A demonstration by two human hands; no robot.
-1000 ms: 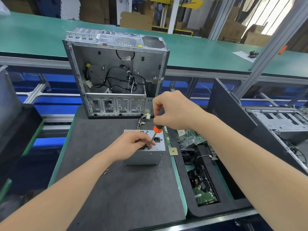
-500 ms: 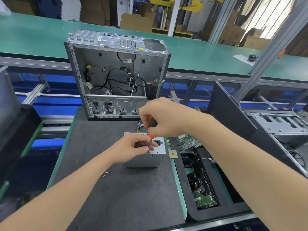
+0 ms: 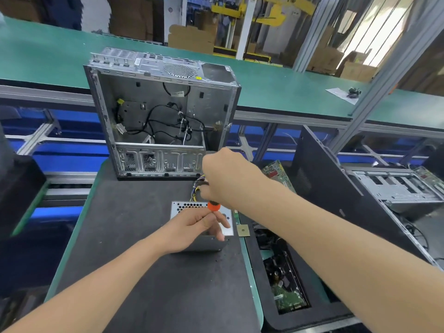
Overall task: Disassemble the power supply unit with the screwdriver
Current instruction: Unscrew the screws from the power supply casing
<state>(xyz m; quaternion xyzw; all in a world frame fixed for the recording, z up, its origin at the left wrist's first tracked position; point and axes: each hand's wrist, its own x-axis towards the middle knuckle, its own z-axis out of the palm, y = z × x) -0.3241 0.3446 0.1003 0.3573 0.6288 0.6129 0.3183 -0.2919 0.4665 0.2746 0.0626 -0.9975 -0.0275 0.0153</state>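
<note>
The grey power supply unit [image 3: 186, 207] sits on the black mat [image 3: 134, 236], its perforated face up and its coloured wires [image 3: 199, 183] trailing towards the back. My left hand [image 3: 197, 228] lies on top of it, fingers stretched towards its right edge. My right hand [image 3: 225, 179] grips the screwdriver [image 3: 213, 206] by its black and orange handle and holds it upright over the unit. The shaft and tip are hidden behind my left fingers.
An open, gutted computer case [image 3: 163, 111] stands upright just behind the unit. A small square chip [image 3: 243, 230] lies at the mat's right edge. To the right are a foam tray [image 3: 262, 316] of removed parts, a green circuit board [image 3: 276, 171], a black side panel [image 3: 324, 188] and another chassis [image 3: 394, 188].
My right hand has carried the screwdriver a little left and lower over the unit. My left fingers have uncurled from around the shaft and now spread across the top.
</note>
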